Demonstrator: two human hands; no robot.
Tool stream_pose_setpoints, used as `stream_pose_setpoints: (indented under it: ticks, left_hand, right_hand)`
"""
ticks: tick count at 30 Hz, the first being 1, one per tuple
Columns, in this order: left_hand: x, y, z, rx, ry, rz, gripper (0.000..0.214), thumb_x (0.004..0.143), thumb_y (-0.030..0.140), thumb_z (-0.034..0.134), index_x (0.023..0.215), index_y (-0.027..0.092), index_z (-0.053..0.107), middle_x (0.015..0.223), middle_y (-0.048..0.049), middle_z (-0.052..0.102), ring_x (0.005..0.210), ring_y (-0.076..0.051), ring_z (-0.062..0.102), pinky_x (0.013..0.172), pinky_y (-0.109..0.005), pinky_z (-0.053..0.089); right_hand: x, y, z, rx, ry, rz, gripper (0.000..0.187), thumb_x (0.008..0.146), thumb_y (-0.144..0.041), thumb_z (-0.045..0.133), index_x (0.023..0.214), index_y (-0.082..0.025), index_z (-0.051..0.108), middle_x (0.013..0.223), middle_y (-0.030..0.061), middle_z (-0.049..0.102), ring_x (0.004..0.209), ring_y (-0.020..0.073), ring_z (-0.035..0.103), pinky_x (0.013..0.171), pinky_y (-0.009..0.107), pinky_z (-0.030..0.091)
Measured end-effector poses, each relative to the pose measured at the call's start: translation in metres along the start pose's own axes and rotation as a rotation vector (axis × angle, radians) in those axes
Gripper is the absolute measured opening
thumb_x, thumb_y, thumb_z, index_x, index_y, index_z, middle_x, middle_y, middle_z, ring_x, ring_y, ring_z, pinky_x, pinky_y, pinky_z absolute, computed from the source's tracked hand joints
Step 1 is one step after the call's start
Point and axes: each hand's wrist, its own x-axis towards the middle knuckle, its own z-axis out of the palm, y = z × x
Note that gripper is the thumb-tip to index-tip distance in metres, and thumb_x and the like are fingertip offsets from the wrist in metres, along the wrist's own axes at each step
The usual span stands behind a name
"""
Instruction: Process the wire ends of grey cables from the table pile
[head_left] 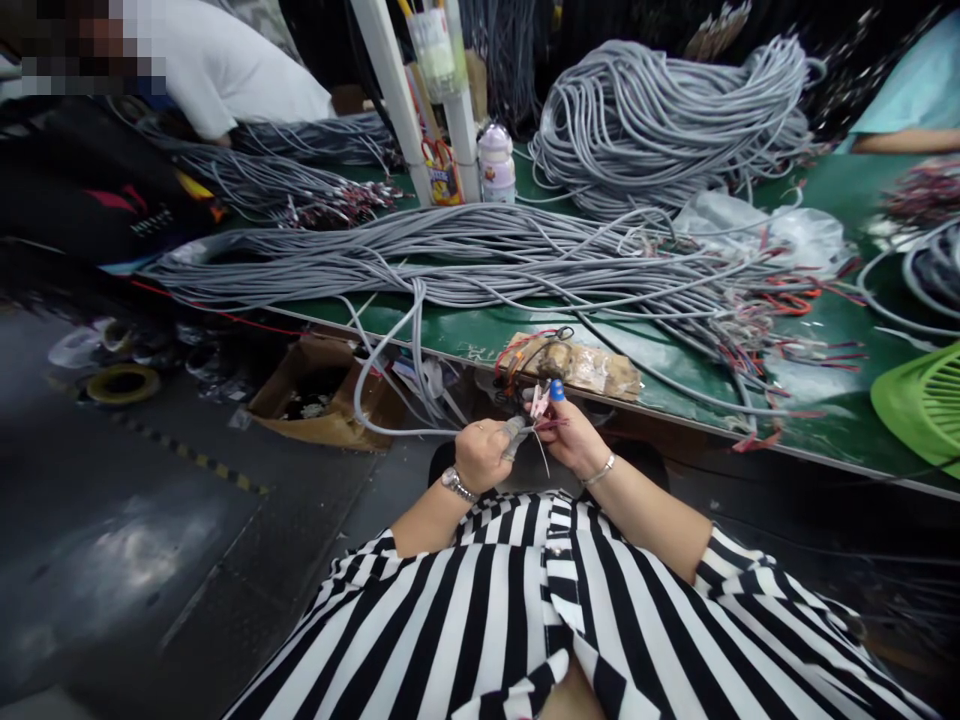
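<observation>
Close in front of my body, my left hand (481, 455) is closed around a grey cable (420, 432) near its stripped end. The thumb of that hand has a greyish wrap. Opposite it, my right hand (579, 440) pinches the thin reddish wires (551, 425) that fan out of the cable end; a blue cover (556, 390) sits on one of its digits. One pale strand hangs down between the hands. Just beyond them, a tape-wrapped brown block (574, 365) lies at the table edge, with red and black leads (517, 362) beside it. Small details at the fingertips are unclear.
Long grey cables (450, 250) lie across the green table (465, 335), their wire ends fanned to the right. Behind is a large cable coil (667, 110). A green basket (926, 400) stands right, a cardboard box (322, 400) below left. Other people work at far left and far right.
</observation>
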Motion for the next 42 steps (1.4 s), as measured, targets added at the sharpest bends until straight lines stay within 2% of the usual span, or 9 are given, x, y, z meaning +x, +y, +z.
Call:
stream_pose_setpoints:
  ticks: [10,16,18,23,27,30,35,39,42]
  left_hand:
    - [-0.053,0.000,-0.027,0.006,-0.043,-0.055,0.023,0.084,0.020,0.055,0.100,0.021,0.071,0.083,-0.0081,0.074,0.077,-0.019,0.068,0.072,-0.032,0.054]
    - [-0.072,-0.022,-0.017,0.116,-0.435,-0.291,0.033,0.076,0.009,0.054,0.104,0.018,0.069,0.103,-0.0108,0.073,0.099,-0.026,0.066,0.082,-0.041,0.052]
    - [-0.064,-0.030,-0.016,0.085,-0.474,-0.329,0.032,0.078,0.010,0.056,0.106,0.019,0.067,0.110,-0.0092,0.071,0.105,-0.026,0.064,0.086,-0.042,0.051]
    - [-0.011,-0.046,-0.024,-0.040,-0.245,-0.202,0.020,0.088,0.020,0.055,0.102,0.019,0.069,0.104,-0.0077,0.073,0.098,-0.021,0.065,0.088,-0.039,0.051]
    - [0.058,-0.058,-0.024,-0.089,-0.105,-0.070,0.021,0.089,0.021,0.054,0.102,0.018,0.069,0.099,-0.0075,0.073,0.093,-0.019,0.066,0.087,-0.035,0.051]
    - [0.114,-0.063,-0.009,-0.038,-0.175,-0.016,0.026,0.087,0.019,0.053,0.108,0.017,0.068,0.107,-0.0081,0.072,0.099,-0.020,0.064,0.091,-0.035,0.049]
    - [0.190,-0.069,0.027,0.186,-0.463,-0.083,0.038,0.082,0.015,0.051,0.119,0.016,0.063,0.128,-0.0100,0.062,0.117,-0.023,0.056,0.098,-0.037,0.042]
    - [0.220,-0.071,0.038,0.340,-0.744,-0.093,0.031,0.080,0.026,0.054,0.107,0.017,0.068,0.110,-0.0108,0.070,0.100,-0.025,0.063,0.084,-0.035,0.043]
    - [0.234,-0.068,0.023,0.332,-0.703,-0.082,0.024,0.080,0.034,0.056,0.086,0.017,0.071,0.091,-0.0096,0.072,0.087,-0.023,0.064,0.071,-0.030,0.040]
  right_hand:
    - [-0.006,0.003,-0.023,-0.011,-0.048,0.083,0.057,0.067,-0.073,0.066,0.072,-0.019,0.049,0.071,0.0011,0.061,0.042,0.0033,0.027,0.035,0.016,0.006]
    - [-0.012,0.006,-0.035,-0.240,-0.024,-0.041,0.052,0.069,-0.067,0.068,0.070,-0.017,0.057,0.060,-0.0007,0.053,0.041,0.0023,0.018,0.036,0.018,0.008]
    - [-0.017,0.002,-0.037,-0.379,0.002,-0.164,0.047,0.070,-0.061,0.071,0.066,-0.017,0.058,0.057,-0.0013,0.051,0.042,0.0033,0.021,0.038,0.019,0.012]
    - [-0.033,-0.038,-0.042,-0.795,0.058,-0.653,0.035,0.080,-0.049,0.066,0.060,-0.020,0.062,0.059,0.0021,0.055,0.056,0.0134,0.044,0.052,0.027,0.036]
    - [-0.037,-0.079,-0.052,-0.907,0.205,-0.917,0.030,0.082,-0.047,0.064,0.067,-0.022,0.067,0.065,0.0039,0.059,0.063,0.0173,0.051,0.059,0.029,0.041]
    - [-0.030,-0.095,-0.064,-0.834,0.267,-0.858,0.037,0.086,-0.053,0.056,0.076,-0.019,0.068,0.060,0.0021,0.055,0.052,0.0128,0.044,0.049,0.025,0.034]
    - [-0.021,-0.099,-0.073,-0.744,0.225,-0.744,0.046,0.088,-0.058,0.051,0.081,-0.014,0.065,0.054,-0.0015,0.048,0.043,0.0068,0.029,0.041,0.022,0.022]
    - [-0.021,-0.101,-0.073,-0.714,0.203,-0.715,0.045,0.086,-0.057,0.053,0.079,-0.014,0.063,0.058,-0.0007,0.051,0.042,0.0059,0.029,0.040,0.022,0.021]
    - [-0.021,-0.100,-0.075,-0.695,0.192,-0.707,0.042,0.084,-0.056,0.058,0.082,-0.015,0.063,0.062,-0.0004,0.054,0.043,0.0055,0.030,0.041,0.021,0.021]
